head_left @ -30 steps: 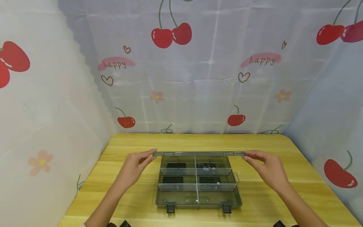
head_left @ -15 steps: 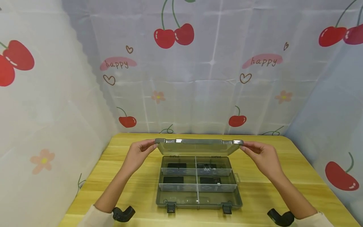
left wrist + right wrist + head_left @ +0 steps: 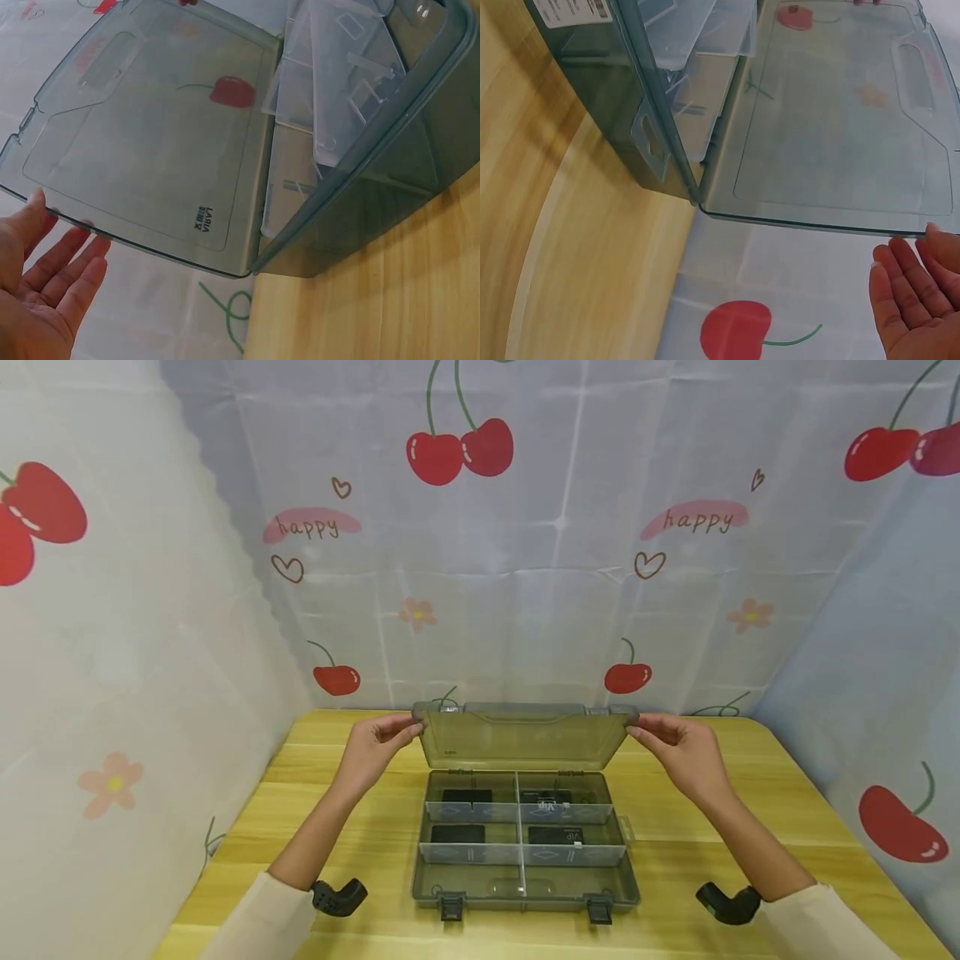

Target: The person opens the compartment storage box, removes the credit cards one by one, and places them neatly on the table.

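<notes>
A translucent grey-green plastic storage box (image 3: pixel 525 906) stands on the table, its hinged lid (image 3: pixel 521 739) raised and tilted up behind it. My left hand (image 3: pixel 375 747) pinches the lid's upper left corner between thumb and fingers. At the opposite corner, my right hand (image 3: pixel 682 752) pinches the lid the same way. Clear dividers (image 3: pixel 517 855) split the box into several compartments. Dark cards lie in the back and middle rows, among them a black card (image 3: pixel 457 834) and a card marked VIP (image 3: pixel 555 836). Two dark latches hang at the front, including the left latch (image 3: pixel 452 907).
The box rests on a yellow wood-grain table (image 3: pixel 337 843). White curtain (image 3: pixel 487 568) printed with cherries encloses the back and both sides. Black wrist-worn devices, such as the left one (image 3: pixel 339 898), sit by the sleeves.
Both hands have swung the lid upward and back from about level, so its inner face now shows. The box and the cards have stayed in place.
</notes>
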`<state>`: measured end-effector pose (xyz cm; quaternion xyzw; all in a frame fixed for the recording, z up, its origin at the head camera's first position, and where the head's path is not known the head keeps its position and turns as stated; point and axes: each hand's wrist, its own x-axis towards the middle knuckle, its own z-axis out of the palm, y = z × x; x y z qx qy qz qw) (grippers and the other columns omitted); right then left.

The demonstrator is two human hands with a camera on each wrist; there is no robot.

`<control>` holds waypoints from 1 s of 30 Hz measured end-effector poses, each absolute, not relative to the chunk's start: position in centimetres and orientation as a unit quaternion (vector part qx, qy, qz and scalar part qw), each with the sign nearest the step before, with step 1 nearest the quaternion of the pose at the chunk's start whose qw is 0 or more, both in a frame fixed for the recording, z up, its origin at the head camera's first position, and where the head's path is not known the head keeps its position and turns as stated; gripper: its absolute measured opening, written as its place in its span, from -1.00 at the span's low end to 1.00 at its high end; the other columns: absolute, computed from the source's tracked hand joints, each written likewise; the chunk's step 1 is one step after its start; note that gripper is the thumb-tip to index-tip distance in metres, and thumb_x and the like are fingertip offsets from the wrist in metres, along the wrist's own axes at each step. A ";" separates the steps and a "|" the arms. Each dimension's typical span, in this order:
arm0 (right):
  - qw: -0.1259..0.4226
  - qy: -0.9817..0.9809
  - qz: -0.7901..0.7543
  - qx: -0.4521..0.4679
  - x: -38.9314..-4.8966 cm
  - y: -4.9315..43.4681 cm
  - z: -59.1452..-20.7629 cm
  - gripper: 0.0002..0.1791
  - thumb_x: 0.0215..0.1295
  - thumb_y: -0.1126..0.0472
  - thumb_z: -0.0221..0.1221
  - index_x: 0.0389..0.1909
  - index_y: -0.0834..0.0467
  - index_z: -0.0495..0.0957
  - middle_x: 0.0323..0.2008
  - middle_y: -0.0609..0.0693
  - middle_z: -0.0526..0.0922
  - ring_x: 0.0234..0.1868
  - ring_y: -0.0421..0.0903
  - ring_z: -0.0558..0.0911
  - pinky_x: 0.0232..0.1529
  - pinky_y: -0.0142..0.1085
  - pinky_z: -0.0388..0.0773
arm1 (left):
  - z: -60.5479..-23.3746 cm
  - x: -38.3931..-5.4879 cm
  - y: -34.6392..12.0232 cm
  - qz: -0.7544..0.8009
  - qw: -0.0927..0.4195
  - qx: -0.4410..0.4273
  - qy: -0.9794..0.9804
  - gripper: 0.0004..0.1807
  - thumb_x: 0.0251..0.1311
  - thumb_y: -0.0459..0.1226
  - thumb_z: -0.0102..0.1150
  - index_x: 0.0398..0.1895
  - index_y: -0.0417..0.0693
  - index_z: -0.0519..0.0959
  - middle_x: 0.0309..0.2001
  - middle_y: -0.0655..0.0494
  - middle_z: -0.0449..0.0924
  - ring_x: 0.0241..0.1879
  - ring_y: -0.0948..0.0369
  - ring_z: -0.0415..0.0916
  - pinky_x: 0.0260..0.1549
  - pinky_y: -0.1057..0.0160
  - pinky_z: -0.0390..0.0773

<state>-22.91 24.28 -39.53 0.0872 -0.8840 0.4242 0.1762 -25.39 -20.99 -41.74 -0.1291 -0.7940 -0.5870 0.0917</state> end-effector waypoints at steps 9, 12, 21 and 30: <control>0.170 -0.869 0.452 0.106 -24.5 24.3 -40.8 -0.60 0.39 0.15 0.30 0.10 0.34 0.65 -0.02 0.24 0.73 -0.14 -0.52 0.61 -0.15 -0.66 0.54 | -43.7 -26.8 -20.8 -0.628 0.073 -0.112 -0.766 -0.66 0.25 -0.21 0.41 0.04 -0.18 0.73 -0.03 -0.08 0.74 -0.02 -0.03 0.70 -0.03 0.13 0.70; 0.167 -0.864 0.463 0.110 -24.7 24.2 -41.2 -0.62 0.38 0.18 0.31 0.10 0.34 0.65 -0.03 0.25 0.73 -0.13 -0.46 0.65 -0.14 -0.65 0.55 | -44.2 -27.1 -20.8 -0.639 0.067 -0.096 -0.760 -0.64 0.23 -0.22 0.43 0.04 -0.21 0.72 -0.03 -0.10 0.74 -0.04 0.01 0.71 -0.03 0.05 0.70; 0.148 -0.851 0.487 0.128 -26.1 24.2 -42.5 -0.65 0.38 0.20 0.31 0.08 0.32 0.66 -0.04 0.24 0.73 -0.15 -0.46 0.66 -0.13 -0.59 0.59 | -45.6 -28.4 -21.1 -0.652 0.041 -0.081 -0.752 -0.62 0.23 -0.21 0.43 0.05 -0.24 0.70 -0.02 -0.06 0.74 -0.04 0.11 0.71 -0.06 0.15 0.72; 0.097 -0.855 0.493 0.127 -27.2 24.4 -45.2 -0.69 0.39 0.24 0.30 0.06 0.32 0.68 -0.04 0.23 0.74 -0.09 -0.02 0.75 -0.17 -0.50 0.62 | -47.6 -28.9 -21.1 -0.657 0.017 -0.069 -0.751 -0.64 0.23 -0.22 0.43 0.02 -0.24 0.72 -0.04 -0.06 0.75 -0.07 0.13 0.71 -0.07 0.11 0.72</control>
